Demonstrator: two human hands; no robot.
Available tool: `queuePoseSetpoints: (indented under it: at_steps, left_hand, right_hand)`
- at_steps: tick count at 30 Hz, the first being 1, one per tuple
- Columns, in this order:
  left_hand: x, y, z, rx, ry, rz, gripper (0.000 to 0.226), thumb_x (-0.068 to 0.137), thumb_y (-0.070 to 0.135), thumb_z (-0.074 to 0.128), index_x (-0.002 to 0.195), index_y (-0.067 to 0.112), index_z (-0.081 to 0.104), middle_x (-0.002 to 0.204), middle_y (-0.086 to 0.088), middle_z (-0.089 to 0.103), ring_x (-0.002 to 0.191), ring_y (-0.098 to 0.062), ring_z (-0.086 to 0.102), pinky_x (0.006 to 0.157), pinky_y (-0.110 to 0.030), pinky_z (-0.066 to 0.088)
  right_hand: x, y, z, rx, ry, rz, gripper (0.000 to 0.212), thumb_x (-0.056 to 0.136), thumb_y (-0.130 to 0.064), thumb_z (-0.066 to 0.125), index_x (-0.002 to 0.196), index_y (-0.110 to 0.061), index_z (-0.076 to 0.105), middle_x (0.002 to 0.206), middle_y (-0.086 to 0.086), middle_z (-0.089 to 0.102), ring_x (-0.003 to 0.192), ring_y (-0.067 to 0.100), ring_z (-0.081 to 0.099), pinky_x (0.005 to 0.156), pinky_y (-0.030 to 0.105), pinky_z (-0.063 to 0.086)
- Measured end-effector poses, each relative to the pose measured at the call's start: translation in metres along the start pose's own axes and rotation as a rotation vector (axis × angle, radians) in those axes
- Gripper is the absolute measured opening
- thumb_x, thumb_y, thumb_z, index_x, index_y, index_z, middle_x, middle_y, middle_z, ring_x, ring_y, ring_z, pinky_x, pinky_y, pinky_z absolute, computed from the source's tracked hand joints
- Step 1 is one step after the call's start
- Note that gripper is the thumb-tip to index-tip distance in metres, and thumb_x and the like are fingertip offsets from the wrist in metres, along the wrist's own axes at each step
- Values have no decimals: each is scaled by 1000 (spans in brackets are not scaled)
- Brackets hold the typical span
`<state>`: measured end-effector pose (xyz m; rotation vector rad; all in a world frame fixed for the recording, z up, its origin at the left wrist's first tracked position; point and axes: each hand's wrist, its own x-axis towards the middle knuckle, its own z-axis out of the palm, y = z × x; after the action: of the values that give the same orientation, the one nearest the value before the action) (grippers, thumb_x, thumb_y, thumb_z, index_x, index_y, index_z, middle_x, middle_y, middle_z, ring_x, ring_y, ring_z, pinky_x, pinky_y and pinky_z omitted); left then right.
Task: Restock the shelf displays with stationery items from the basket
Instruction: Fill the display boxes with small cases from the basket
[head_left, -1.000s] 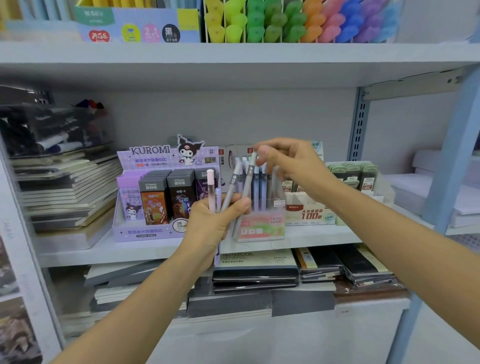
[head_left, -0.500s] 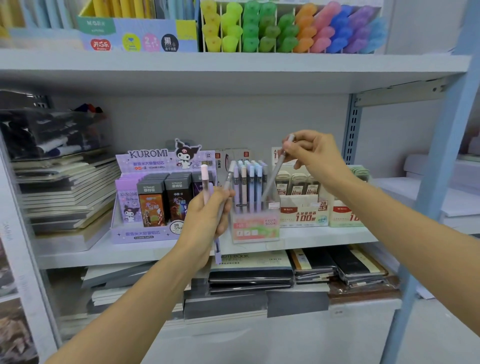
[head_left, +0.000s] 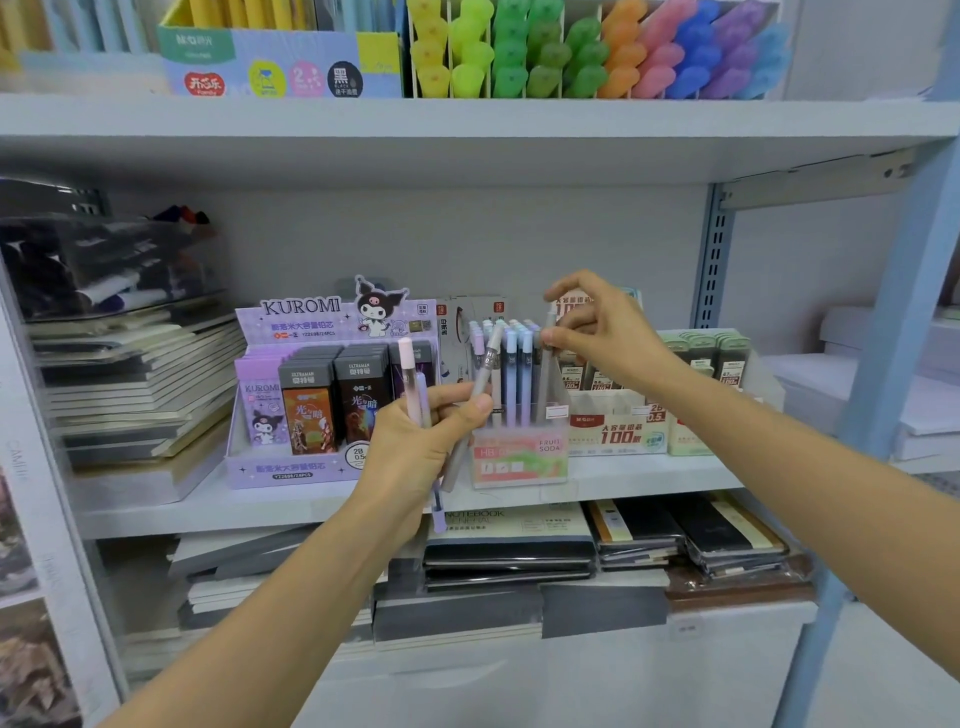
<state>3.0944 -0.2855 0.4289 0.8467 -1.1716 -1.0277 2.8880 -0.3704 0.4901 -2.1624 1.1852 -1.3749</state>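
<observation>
My left hand (head_left: 415, 447) grips a small bunch of pens (head_left: 413, 384), pink, lilac and grey, in front of the middle shelf (head_left: 649, 475). A clear pen display box (head_left: 519, 460) labelled FRUIT SODA stands on that shelf, filled with several upright pastel pens. My right hand (head_left: 602, 332) pinches the top of a grey pen (head_left: 545, 374) that stands in the right side of the box. The basket is out of view.
A purple Kuromi lead-refill display (head_left: 322, 395) stands left of the pen box, green-and-white refill boxes (head_left: 670, 405) to its right. Notebooks (head_left: 130, 384) are stacked at the left and on the shelf below. Coloured highlighters (head_left: 587, 49) fill the top shelf. A blue upright (head_left: 893, 364) stands right.
My right hand took one grey pen from the bunch in my left hand, carried it right and lowered it into the display box. My left hand stayed in place.
</observation>
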Motion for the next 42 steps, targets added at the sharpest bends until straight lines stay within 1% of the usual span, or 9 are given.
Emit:
queuePoseSetpoints:
  at_steps: [5,10,15,19,24,27,31,37,42]
  left_hand:
    - [-1,1,1,-51,-15,-17,26,70,17,75,94,11,70,70,2,73,65,-5,69,55,-16,52]
    - [1,-1,0,-103,-40,-66,32,62,20,76,90,9,68,68,-1,72,63,-9,70,55,-19,54]
    - [3,-2,0,-59,-57,-56,33,61,22,78,90,10,68,70,-1,73,68,-9,71,59,-17,54]
    - [1,0,5,-39,-50,-29,32,61,22,78,89,11,67,72,-1,74,70,-9,72,59,-17,53]
    - [-3,6,1,23,-71,-100,33,82,32,69,101,7,64,77,0,69,57,-8,59,44,-18,42]
    - [-1,10,-4,-127,-44,-153,14,94,16,47,91,6,55,79,-10,61,55,-12,45,36,-18,29]
    - [-3,13,-14,-116,-39,-125,18,101,9,39,91,5,54,71,-8,62,55,-11,47,37,-19,33]
    - [-10,7,-33,-1,-104,-42,26,102,28,42,100,13,63,63,-3,61,59,-16,61,62,-28,57]
    - [-13,7,-42,65,-167,-73,27,100,36,46,112,21,65,59,2,50,46,-10,40,42,-21,36]
  right_hand:
    - [1,6,12,-161,77,-89,15,80,-20,78,91,-17,68,82,-5,60,73,7,54,65,4,41]
    - [-4,3,13,-174,104,-69,16,85,-27,72,100,-23,72,84,-5,60,72,7,49,67,16,42]
    - [-16,-21,13,324,-134,19,35,85,-43,65,102,-12,71,77,1,69,47,3,51,42,11,37]
    - [-25,-28,20,484,-314,98,27,82,-28,70,103,-10,70,77,0,72,57,7,59,42,14,40]
    - [-25,-35,13,533,-228,94,17,90,-12,63,105,-7,69,86,4,75,74,12,70,52,15,50]
    - [-16,-39,-1,559,-59,65,15,92,-9,61,104,-5,68,87,6,74,73,13,70,55,16,52]
    - [-7,-40,-6,451,61,-4,12,93,-8,61,103,-5,67,85,8,73,71,14,71,52,17,53]
    - [-8,-30,20,150,20,-32,10,92,-10,63,101,-10,68,87,8,72,79,18,72,55,21,56]
    - [-7,-27,31,60,-40,-43,14,92,-9,62,105,-7,68,92,8,72,80,17,71,59,21,57]
